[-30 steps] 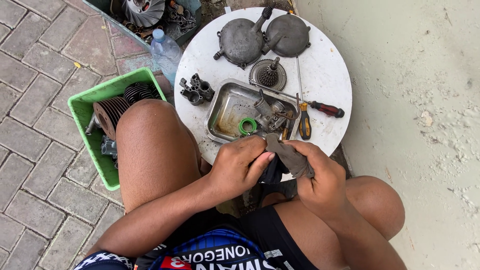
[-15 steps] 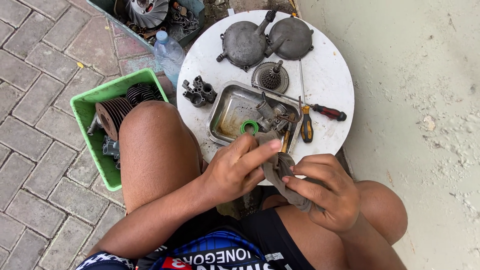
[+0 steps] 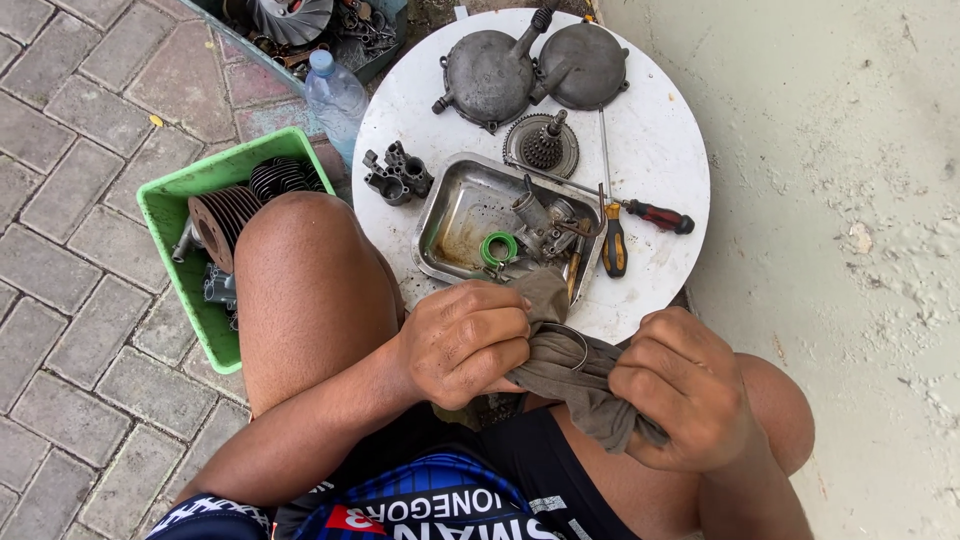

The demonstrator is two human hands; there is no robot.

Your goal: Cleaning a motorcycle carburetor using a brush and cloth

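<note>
1. Outdoors, grey brick paving on one side and pale concrete on the other frame a round white worktop set in front of a seated person.
2. Left hand is curled shut around one end of a grey-brown rag; right hand is closed on the other end, gripping the bunched cloth.
3. Lying on the rag between the two hands is a thin metal ring, partly wrapped by the cloth, held above the lap just off the worktop's near edge.
4. Judging by this, wiping the ring is under way and not finished, since it sits in the cloth rather than among the parts.
5. Much looks left: a steel tray holds a carburettor body and a green ring, none of them in hand.
6. Two round engine covers, a toothed gear and two screwdrivers lie on the worktop untouched.
7. Beside the left knee, a green crate holds finned cylinders.
</note>
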